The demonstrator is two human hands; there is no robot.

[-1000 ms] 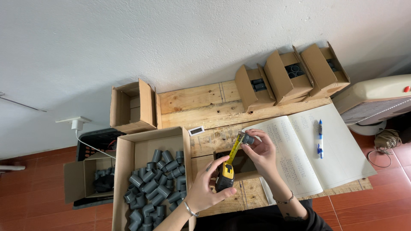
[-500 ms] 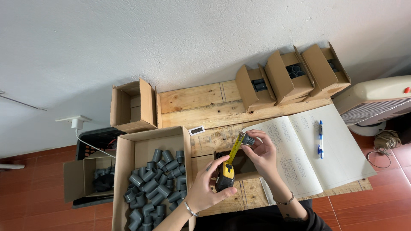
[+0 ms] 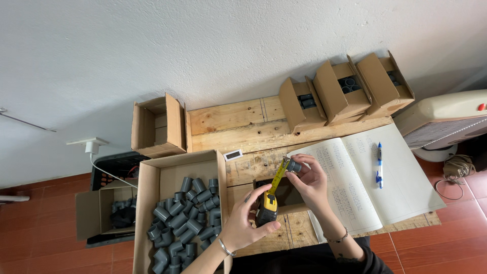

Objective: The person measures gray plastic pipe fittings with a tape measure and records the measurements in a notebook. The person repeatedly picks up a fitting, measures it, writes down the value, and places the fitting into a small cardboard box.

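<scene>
Head view: tape measure (image 3: pixel 267 205) against grey fitting (image 3: pixel 293 166).

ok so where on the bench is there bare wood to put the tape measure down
Bare planks lie along the wall, between the empty upright box and the three small boxes. A narrow strip sits at the front edge, beside the open ledger. It is crowded elsewhere: the big box of grey fittings fills the left, the ledger the right.

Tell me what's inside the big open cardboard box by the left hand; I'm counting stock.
The big cardboard box holds a loose heap of grey pipe fittings, mostly elbows. Its far end shows bare cardboard. Fittings beneath the heap and under the left hand are hidden.
</scene>
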